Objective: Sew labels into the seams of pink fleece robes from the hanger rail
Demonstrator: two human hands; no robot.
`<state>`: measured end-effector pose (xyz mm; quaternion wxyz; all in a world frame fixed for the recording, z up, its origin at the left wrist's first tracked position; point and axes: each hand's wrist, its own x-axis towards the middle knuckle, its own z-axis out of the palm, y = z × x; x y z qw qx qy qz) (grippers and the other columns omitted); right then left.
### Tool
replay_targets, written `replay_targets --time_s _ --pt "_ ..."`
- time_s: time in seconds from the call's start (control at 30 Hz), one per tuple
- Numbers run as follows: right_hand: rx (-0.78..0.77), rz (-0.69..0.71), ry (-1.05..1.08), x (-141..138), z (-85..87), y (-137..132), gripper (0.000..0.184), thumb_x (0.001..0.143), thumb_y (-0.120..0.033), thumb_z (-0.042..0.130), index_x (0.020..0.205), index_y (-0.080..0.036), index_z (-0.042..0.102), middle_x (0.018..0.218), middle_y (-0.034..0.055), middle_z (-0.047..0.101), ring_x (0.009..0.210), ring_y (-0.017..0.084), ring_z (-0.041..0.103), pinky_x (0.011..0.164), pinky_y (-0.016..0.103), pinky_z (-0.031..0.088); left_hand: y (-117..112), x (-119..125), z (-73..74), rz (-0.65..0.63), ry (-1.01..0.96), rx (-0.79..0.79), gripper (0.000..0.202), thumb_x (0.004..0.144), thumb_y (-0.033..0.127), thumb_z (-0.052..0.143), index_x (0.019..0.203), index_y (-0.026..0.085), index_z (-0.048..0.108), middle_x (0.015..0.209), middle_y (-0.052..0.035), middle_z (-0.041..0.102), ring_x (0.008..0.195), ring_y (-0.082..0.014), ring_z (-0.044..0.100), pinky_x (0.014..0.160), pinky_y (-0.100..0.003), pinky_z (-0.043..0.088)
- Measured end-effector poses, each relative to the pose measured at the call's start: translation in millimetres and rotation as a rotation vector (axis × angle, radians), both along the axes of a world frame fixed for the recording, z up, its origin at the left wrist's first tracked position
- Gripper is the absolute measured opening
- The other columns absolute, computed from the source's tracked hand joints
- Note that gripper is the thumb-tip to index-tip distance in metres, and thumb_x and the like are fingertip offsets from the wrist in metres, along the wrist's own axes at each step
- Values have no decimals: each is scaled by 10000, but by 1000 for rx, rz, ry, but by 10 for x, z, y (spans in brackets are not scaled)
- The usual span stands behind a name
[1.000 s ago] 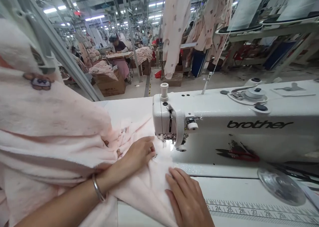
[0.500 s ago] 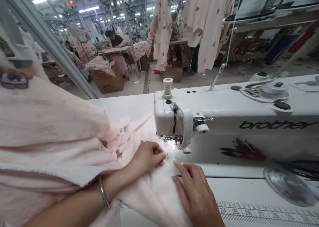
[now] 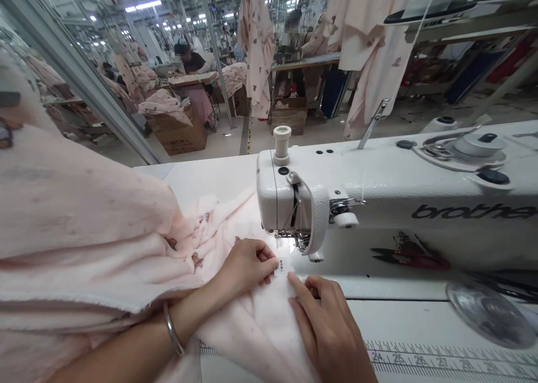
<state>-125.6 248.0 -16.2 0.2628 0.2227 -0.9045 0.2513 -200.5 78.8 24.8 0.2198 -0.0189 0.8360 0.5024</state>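
A pale pink fleece garment (image 3: pixel 105 243) with small bear prints lies heaped over my left arm and spreads across the table to the needle of a white Brother sewing machine (image 3: pixel 378 198). My left hand (image 3: pixel 247 265), a metal bangle on its wrist, pinches a small white label (image 3: pixel 282 267) against the fabric just in front of the presser foot (image 3: pixel 300 243). My right hand (image 3: pixel 330 330) rests on the fabric edge below, its forefinger stretched toward the label and the other fingers curled.
Red thread snips (image 3: pixel 409 258) lie on the machine bed at right, with a round clear disc (image 3: pixel 490 314) in front. A ruler strip (image 3: pixel 441 360) runs along the table edge. Pink garments (image 3: pixel 370 46) hang overhead; other workers, cardboard boxes (image 3: pixel 179 133) and fabric piles stand behind.
My left hand went from lying on the fabric to pinching a small white label by the needle. My right hand slid up toward it, forefinger extended. The view dropped slightly.
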Motion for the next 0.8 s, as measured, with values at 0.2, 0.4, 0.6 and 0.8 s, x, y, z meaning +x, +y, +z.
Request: replay_targets --time_s 0.2,0.4,0.6,0.8 --pt "8 5 14 -7 1 -1 322 903 -150 476 1201 -54 553 929 143 493 835 230 468 661 373 459 -1 -2 -12 8 -15 20 167 721 311 602 704 150 562 558 7 615 497 -118 600 494 -212 471" --pt "9 -7 14 -7 -1 -7 313 921 -166 447 1196 -71 560 930 137 501 838 219 472 669 358 461 -9 -12 -20 8 -10 18 159 726 303 592 719 147 563 561 3 621 501 -118 605 501 -210 477" --pt "12 -14 8 -19 -16 -13 311 918 -168 452 1192 -68 561 943 141 501 842 227 469 658 365 463 27 -12 32 14 -22 -9 146 710 289 590 694 147 559 549 7 613 503 -130 612 490 -212 473" --pt "31 -16 -28 -16 -41 -17 305 908 -152 453 1182 -76 563 940 144 492 826 236 456 642 387 468 46 7 128 -65 92 -164 137 757 270 558 704 144 567 545 -3 597 494 -125 575 505 -222 450"
